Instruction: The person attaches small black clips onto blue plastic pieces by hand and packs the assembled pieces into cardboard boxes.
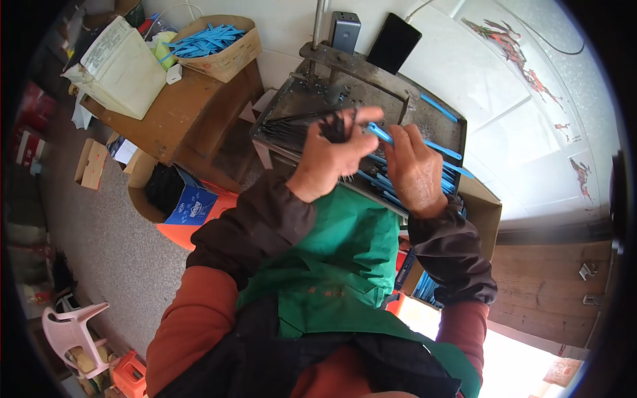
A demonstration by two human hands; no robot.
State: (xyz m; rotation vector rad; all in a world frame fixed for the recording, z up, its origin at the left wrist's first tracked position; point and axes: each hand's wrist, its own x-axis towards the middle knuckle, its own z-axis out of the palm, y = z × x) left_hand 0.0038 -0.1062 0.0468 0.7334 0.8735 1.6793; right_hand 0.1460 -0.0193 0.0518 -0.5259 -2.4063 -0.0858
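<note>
In the head view my left hand [332,156] is closed loosely around a small bunch of thin black pieces [337,127], its thumb and forefinger reaching towards the right hand. My right hand [417,169] pinches a slim blue plastic stick [379,132] whose rounded end points at my left fingertips. Motion blur hides whether the two touch. Below both hands stands a dark metal work tray [371,83]. More thin black pieces [288,126] lie on its left side, and several blue sticks [381,182] lie around my right hand.
An upright post with a crossbar [358,66] rises over the tray. Behind it are a black phone [395,43] and a power block [345,32]. At left, a desk [133,126] carries a carton of blue sticks [229,56]. A box of black pieces [142,189] stands below.
</note>
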